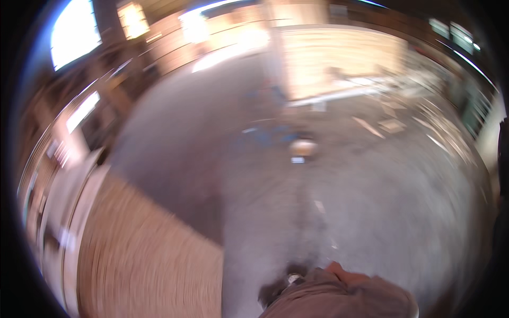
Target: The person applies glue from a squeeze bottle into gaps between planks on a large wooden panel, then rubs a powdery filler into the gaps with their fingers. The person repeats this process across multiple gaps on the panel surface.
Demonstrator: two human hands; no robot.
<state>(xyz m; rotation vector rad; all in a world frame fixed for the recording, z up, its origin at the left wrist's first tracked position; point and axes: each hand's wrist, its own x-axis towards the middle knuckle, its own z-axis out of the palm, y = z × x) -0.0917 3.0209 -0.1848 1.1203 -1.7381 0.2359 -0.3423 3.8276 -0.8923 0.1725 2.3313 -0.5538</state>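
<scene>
Neither of my hands can be made out; the view is smeared by motion. Brown clothing (339, 297) on my own body fills the lower edge, right of the middle. Beside it lies a dark shape (271, 292) with a small pale, shiny spot; whether it is a shoe or something else I cannot tell. To the left, a large light-brown board or panel stack (151, 254) reaches up from the lower edge, with pale long pieces along its outer side.
Grey concrete floor (371, 196) stretches ahead. A small round pale object (303, 147) stands on it, near blue marks (265, 135). Loose wood scraps (391, 125) lie farther right. A wooden-panelled wall or crate (339, 61) rises at the back. Long timber pieces (442, 130) are at the right.
</scene>
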